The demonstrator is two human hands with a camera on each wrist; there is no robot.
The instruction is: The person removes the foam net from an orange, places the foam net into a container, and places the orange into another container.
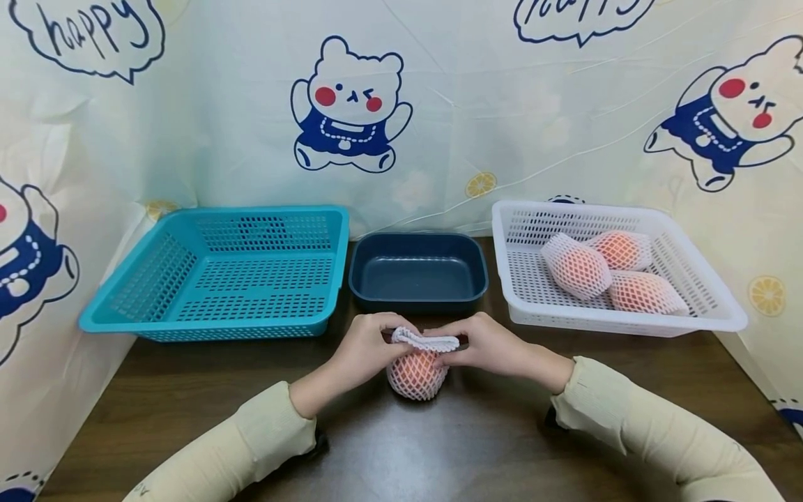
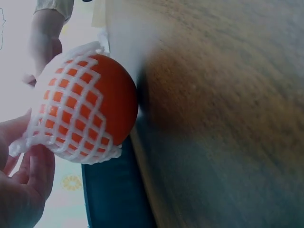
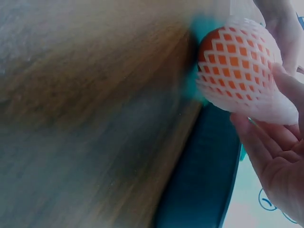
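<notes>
- An orange fruit (image 2: 120,97) is at the middle of the counter (image 1: 433,450), between the hands, just on the near side of the box.
- A white net (image 1: 426,339) wraps the fruit's upper part; its base is bare in the left wrist view. The net's top edge is folded into a flattened band.
- The left hand (image 1: 366,345) pinches the left end of the net's top, thumb and fingers nearly closed on it.
- The right hand (image 1: 489,344) pinches the right end in the same way, its thumb lying along the near side.
- Both arms come from the near side in cream sleeves (image 1: 633,411).
- The box (image 1: 419,307), dark blue, sits at the far middle.
- A teal basket (image 1: 207,326) is at far left.
- A white basket (image 1: 602,315) at far right holds three netted fruits (image 1: 577,268), close together.
- Behind, a pale cloth (image 1: 439,125) shows cartoon bears, orange slices and the word "happy".
</notes>
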